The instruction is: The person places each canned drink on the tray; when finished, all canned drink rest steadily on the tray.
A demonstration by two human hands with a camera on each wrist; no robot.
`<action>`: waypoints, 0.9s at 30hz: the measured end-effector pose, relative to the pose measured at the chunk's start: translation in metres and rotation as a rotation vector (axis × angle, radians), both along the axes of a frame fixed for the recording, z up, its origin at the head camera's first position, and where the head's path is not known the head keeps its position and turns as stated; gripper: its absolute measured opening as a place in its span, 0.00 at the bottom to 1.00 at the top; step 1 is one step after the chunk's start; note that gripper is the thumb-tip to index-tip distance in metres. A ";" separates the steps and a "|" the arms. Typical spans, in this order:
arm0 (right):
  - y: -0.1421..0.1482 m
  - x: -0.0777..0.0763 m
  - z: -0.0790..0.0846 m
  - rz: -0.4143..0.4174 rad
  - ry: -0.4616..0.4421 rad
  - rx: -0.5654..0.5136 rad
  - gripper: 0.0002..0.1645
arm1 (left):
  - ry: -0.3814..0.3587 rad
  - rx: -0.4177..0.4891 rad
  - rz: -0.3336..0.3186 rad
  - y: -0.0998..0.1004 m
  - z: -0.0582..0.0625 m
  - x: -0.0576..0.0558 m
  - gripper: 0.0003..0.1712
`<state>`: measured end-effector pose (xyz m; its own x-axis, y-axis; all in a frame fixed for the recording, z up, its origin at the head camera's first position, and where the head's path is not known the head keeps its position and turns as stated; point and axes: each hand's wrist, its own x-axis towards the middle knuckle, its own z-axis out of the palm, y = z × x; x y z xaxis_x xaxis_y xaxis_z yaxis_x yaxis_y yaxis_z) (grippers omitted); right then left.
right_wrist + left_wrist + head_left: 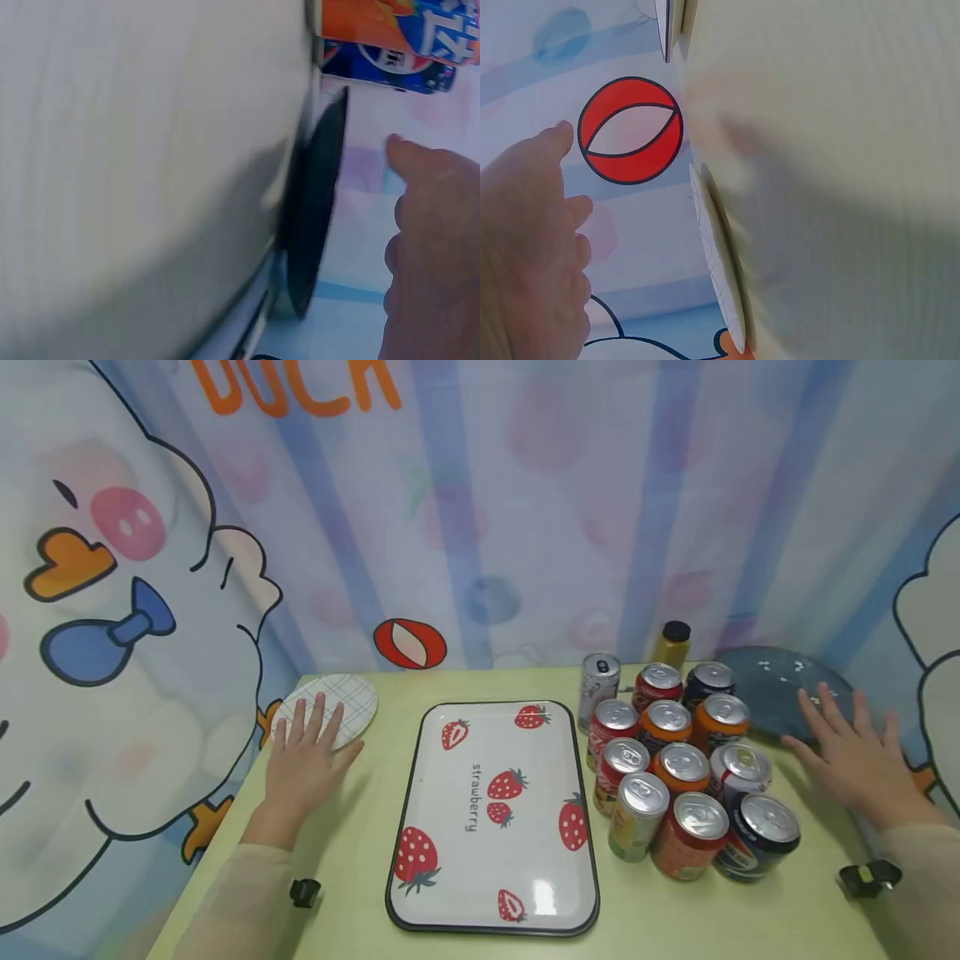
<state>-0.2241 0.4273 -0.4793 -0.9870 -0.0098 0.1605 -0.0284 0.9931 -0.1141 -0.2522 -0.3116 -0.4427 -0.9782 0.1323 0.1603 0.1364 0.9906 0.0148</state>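
Note:
My left hand (306,768) is held palm down with spread fingers above the table's left side, nearest a white plate with grid lines (362,700). On the right, my right hand (862,760) hovers with fingers apart over the edge of a dark blue-grey plate (757,685). Neither hand holds anything. Between them lies a white rectangular tray with strawberries (450,785) and a dark rim. Several drink cans (701,818) stand in a tight group right of the tray. The wrist views show both hands raised off the tabletop, the plates (718,259) (319,202) beyond them.
A bottle with a black cap (672,643) stands behind the cans, near a slim silvery can (598,685). The pale yellow table (345,877) ends at a printed curtain (510,568) at the back and left.

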 end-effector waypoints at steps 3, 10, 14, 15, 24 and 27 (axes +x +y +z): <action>0.004 0.008 0.008 -0.019 0.013 -0.013 0.53 | 0.003 -0.008 -0.028 0.007 -0.004 0.001 0.47; -0.017 0.019 0.040 0.091 0.066 -0.039 0.52 | -0.035 0.104 -0.132 0.032 -0.004 0.019 0.44; -0.044 0.024 0.061 0.145 0.033 -0.067 0.51 | -0.094 0.181 -0.183 0.041 -0.005 0.030 0.44; -0.051 0.026 0.065 0.156 0.027 -0.073 0.49 | -0.115 0.187 -0.202 0.043 -0.006 0.032 0.43; -0.105 0.053 0.092 0.302 0.136 -0.224 0.33 | -0.317 0.213 -0.355 0.057 -0.011 0.052 0.32; -0.122 0.060 0.096 0.397 0.175 -0.282 0.31 | -0.359 0.198 -0.364 0.060 -0.011 0.055 0.33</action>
